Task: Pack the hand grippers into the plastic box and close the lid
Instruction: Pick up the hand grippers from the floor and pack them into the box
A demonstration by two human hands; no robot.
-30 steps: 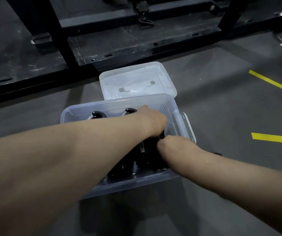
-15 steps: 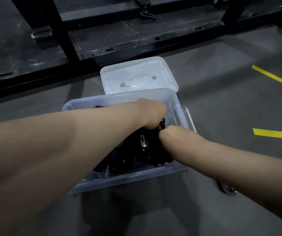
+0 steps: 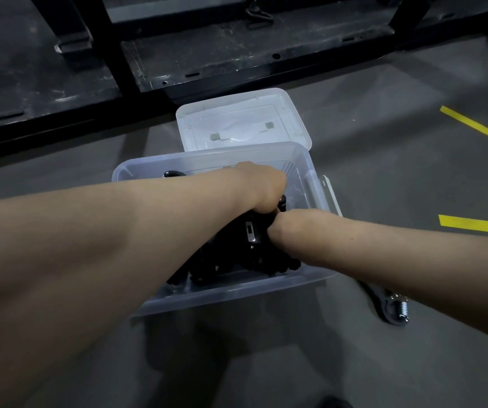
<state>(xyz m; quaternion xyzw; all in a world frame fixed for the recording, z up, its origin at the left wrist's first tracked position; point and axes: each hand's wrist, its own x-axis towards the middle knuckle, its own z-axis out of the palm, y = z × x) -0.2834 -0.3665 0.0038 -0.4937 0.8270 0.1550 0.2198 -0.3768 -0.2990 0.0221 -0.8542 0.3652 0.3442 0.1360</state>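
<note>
The grey floor [image 3: 384, 178] carries everything, with a black steel frame [image 3: 207, 54] running across the far side. Your clear plastic box [image 3: 207, 293] sits on the floor right in front of you. Its lid [image 3: 242, 122] lies inside-up just beyond the far wall, so it is not yet on. A dark pile of hand grippers [image 3: 236, 260] fills the near half of the box. Your left hand [image 3: 261, 187] and right hand [image 3: 286, 231] are both plunged into that pile, almost touching each other. The backs of the hands hide the fingers, so I cannot tell whether either pair is curled round a handle or only pressing. The next move turns on one loose hand gripper [image 3: 392, 307]. It lies on the floor outside the box, just off the near right corner and under your right forearm. Its long axis runs from far-left to near-right, spring end toward you, and your right hand is clearly the nearer one. Compared with a second ago, your hands have hardly shifted. The loose gripper has come into view, and only one knob end [image 3: 172, 173] now shows at the far left of the box instead of two
</note>
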